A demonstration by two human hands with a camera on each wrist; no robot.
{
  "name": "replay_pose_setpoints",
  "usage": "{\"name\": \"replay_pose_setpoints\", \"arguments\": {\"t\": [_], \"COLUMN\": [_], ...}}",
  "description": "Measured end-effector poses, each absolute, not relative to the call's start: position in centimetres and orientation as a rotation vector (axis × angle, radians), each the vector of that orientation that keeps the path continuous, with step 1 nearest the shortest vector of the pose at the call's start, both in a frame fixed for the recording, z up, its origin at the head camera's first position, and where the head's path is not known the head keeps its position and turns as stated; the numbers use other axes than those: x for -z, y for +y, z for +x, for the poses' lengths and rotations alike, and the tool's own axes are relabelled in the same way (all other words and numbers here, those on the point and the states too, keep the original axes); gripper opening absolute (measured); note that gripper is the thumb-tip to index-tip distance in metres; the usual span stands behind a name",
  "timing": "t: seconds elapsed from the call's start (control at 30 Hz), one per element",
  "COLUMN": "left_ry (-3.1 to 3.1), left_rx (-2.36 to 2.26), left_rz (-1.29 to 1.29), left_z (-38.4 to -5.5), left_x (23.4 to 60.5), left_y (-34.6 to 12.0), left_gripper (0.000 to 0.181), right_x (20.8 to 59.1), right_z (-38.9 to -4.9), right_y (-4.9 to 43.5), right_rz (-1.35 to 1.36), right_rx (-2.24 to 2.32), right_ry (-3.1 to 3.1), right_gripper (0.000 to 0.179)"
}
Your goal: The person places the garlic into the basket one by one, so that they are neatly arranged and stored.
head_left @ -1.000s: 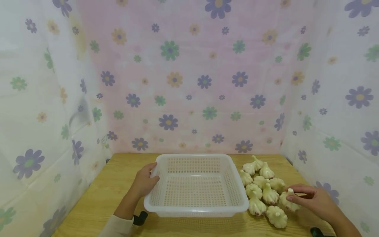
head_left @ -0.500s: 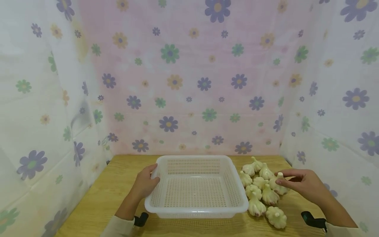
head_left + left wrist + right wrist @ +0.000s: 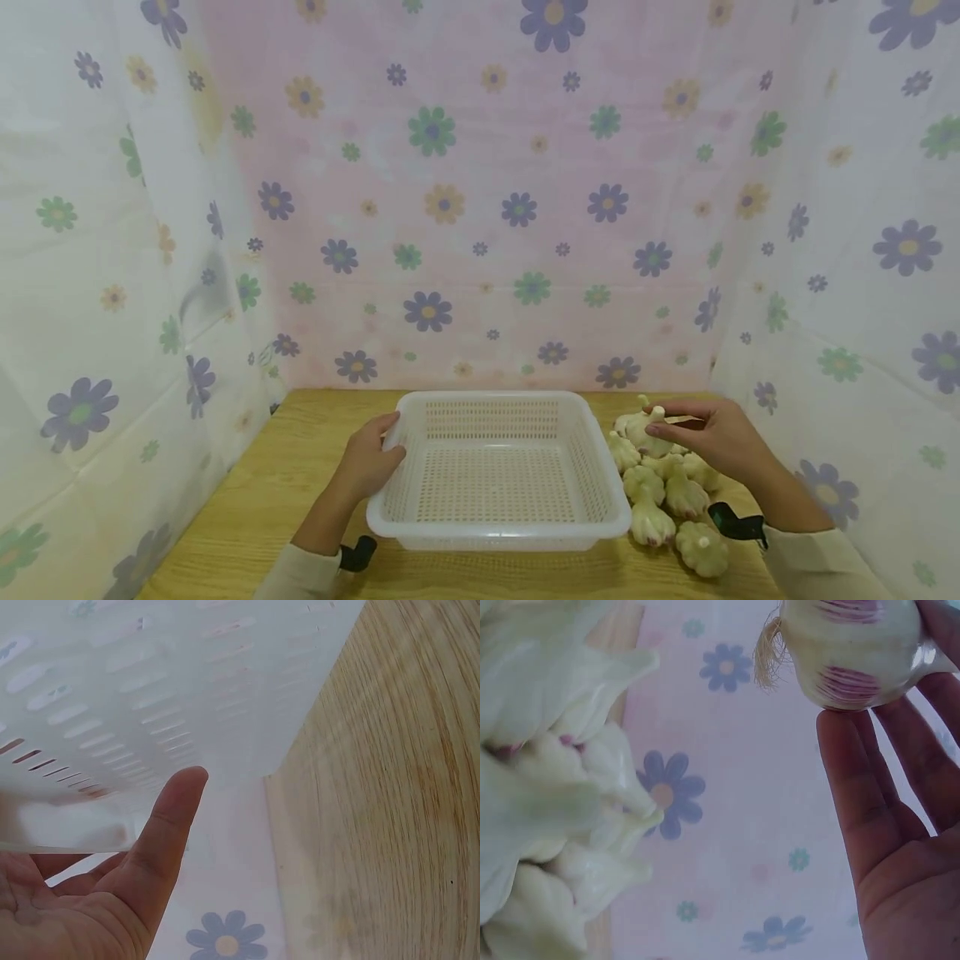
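Observation:
In the head view a white plastic basket (image 3: 498, 531) with slotted walls stands on the wooden table. My left hand (image 3: 369, 458) grips its left rim, thumb over the edge; the left wrist view shows one straight finger along the outside of the basket wall (image 3: 172, 690). My right hand (image 3: 726, 437) pinches a garlic bulb (image 3: 643, 435) by thumb and fingertips above the back of the garlic pile (image 3: 684, 493). Purple streaks and dry roots show on the held garlic bulb (image 3: 855, 652) in the right wrist view, apart from the heaped garlic (image 3: 555, 825).
The garlic pile lies close to the basket's right side, with one garlic bulb (image 3: 702, 550) at its front. Flower-printed cloth (image 3: 480, 167) encloses the wooden table (image 3: 247, 517) at the back and both sides.
My right hand has carried the garlic bulb from the front right, left and toward the back over the pile. The left hand and basket stay put.

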State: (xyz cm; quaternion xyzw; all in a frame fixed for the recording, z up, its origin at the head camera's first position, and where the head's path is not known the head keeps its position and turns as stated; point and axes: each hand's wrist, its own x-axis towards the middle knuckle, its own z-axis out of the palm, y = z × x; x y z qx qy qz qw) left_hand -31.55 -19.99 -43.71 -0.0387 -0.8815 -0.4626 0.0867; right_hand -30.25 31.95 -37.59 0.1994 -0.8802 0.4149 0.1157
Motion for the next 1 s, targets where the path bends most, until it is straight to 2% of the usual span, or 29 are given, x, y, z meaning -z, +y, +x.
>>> {"name": "replay_pose_setpoints", "arguments": {"t": [0.2, 0.53, 0.8, 1.0], "left_ry": [-2.638, -2.627, -2.631, -2.621], "left_rx": [1.328, 1.366, 1.356, 1.366], "left_rz": [-0.121, -0.129, -0.111, -0.121], "left_z": [-31.2, -31.3, -31.3, -31.4], "left_x": [43.7, 43.6, 43.8, 43.8], "left_y": [-20.2, -19.9, -19.8, -19.8], "left_gripper": [0.065, 0.065, 0.065, 0.065], "right_x": [37.6, 37.1, 36.4, 36.2], "right_z": [-31.5, -33.2, -34.7, -35.7], "right_y": [29.8, 27.3, 24.3, 22.2], "right_rz": [0.691, 0.705, 0.827, 0.898], "right_rx": [-1.147, -1.091, -1.177, -1.151], "right_ry": [-2.544, -2.591, -2.582, -2.596], "right_gripper": [0.030, 0.042, 0.029, 0.030]}}
